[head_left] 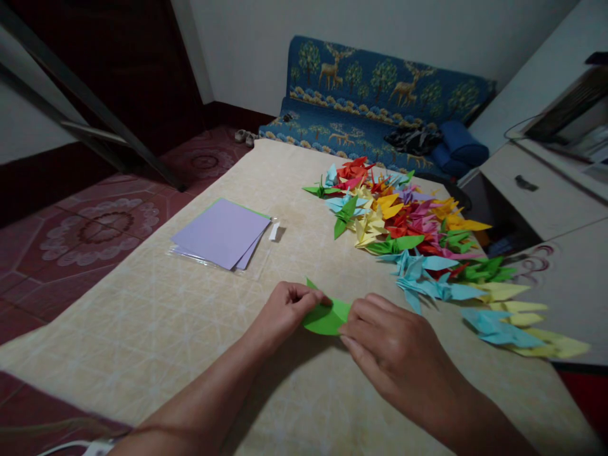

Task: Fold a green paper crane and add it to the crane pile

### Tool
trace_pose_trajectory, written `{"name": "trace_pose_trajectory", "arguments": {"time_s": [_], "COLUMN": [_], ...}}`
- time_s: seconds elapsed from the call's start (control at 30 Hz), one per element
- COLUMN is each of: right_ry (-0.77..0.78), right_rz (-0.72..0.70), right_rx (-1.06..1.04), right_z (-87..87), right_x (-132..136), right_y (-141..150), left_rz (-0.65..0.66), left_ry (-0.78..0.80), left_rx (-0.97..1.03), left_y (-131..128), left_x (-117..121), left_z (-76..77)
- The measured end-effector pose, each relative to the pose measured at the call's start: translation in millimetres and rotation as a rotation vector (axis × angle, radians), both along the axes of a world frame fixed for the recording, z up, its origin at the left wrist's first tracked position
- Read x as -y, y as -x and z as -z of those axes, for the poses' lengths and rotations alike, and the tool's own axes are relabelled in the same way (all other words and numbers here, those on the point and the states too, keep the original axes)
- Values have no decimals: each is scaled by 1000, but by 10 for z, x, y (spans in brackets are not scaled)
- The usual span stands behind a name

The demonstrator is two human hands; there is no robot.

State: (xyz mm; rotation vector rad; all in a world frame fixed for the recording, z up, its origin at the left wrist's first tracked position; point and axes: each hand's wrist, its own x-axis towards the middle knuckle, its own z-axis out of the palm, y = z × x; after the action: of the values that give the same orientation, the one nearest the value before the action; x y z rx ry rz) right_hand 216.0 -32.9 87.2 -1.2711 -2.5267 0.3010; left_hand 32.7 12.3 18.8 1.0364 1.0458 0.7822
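Cream tablecloth below — both hands nearly closed, pinching green folded paper.

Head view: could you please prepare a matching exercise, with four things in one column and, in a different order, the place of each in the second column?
Things:
1. green paper
2. purple sheet
3. paper birds
4. sofa

Places:
A. in a heap along the right side of the table
B. beyond the table's far end
C. between left hand and right hand
D. on top of a flat stack, left of the heap

Pairs: 1-C, 2-D, 3-A, 4-B
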Motion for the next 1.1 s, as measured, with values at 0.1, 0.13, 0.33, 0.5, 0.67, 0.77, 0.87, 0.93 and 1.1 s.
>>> {"name": "trace_pose_trajectory", "arguments": {"time_s": [0.1, 0.13, 0.33, 0.5, 0.67, 0.77, 0.87, 0.93, 1.1], "right_ry": [139, 217, 530, 135, -242, -280, -96, 118, 387], "right_rz": [55, 90, 188, 230, 266, 400, 540, 568, 611], "right_rx": [-144, -205, -536, -428, -389, -503, -670, -814, -1003], "right_z": [15, 27, 86, 83, 202, 356, 506, 568, 632], "right_x": [-59, -80, -222, -269, -235, -227, -221, -209, -168], "right_y": [-8, -14, -75, -83, 17, 86, 127, 143, 218], "left_rz": [98, 121, 197, 320, 250, 131, 46, 30, 109], "left_ry": [-13, -19, -83, -152, -190, -149, -153, -250, -470], "left_rx": [1, 6, 48, 90, 118, 246, 294, 185, -20], "left_y": [19, 26, 57, 81, 68, 45, 36, 38, 41], "left_x": [17, 22, 53, 51, 44, 49, 52, 55, 66], "left_z": [-4, -13, -64, -50, 5, 48, 48, 20, -38]}}
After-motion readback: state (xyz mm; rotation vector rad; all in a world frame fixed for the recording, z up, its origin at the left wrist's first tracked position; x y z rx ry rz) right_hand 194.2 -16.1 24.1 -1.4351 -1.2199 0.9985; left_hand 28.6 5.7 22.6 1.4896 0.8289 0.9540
